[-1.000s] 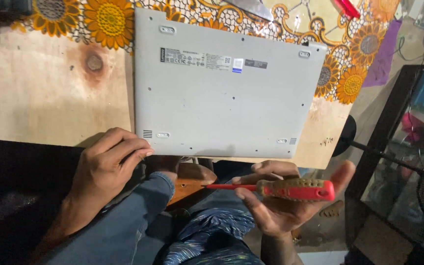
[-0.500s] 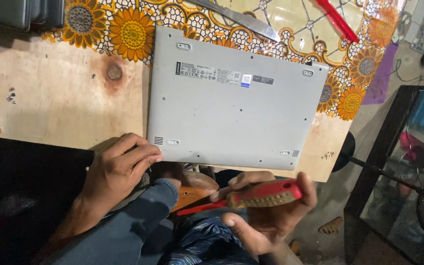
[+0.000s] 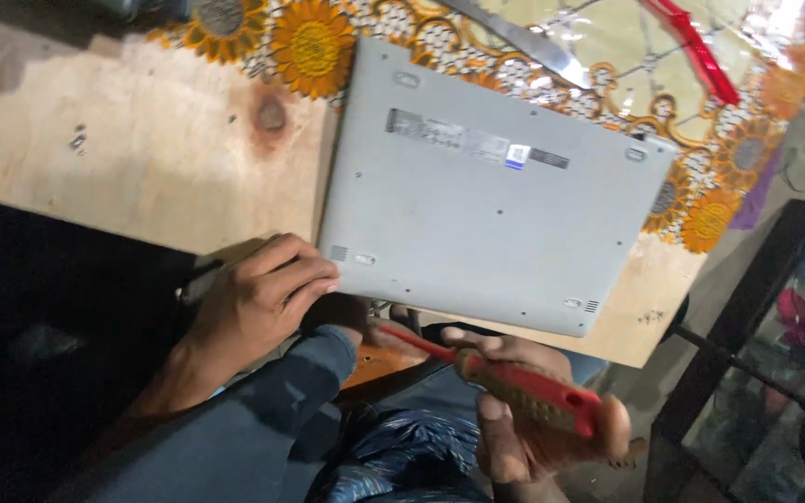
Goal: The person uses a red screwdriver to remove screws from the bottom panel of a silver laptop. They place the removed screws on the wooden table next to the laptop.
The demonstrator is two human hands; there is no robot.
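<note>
A grey laptop [image 3: 486, 205] lies upside down on a wooden table [image 3: 132, 158], its underside with screw holes and rubber feet facing up. My left hand [image 3: 258, 298] rests at the laptop's near left corner, fingers curled over the table edge. My right hand [image 3: 533, 428] is below the table edge, above my lap, holding a red-handled screwdriver [image 3: 514, 387]. The screwdriver's shaft points left toward the laptop's near edge without touching it.
A sunflower-patterned cloth [image 3: 328, 42] covers the far part of the table. A flat metal tool [image 3: 524, 42] and a red tool [image 3: 691, 47] lie on it behind the laptop. A dark frame with glass [image 3: 757, 363] stands to the right.
The view has shifted, so the laptop sits more to the right. My right hand has turned the screwdriver, and its handle now slopes down to the right. My left hand stays at the corner.
</note>
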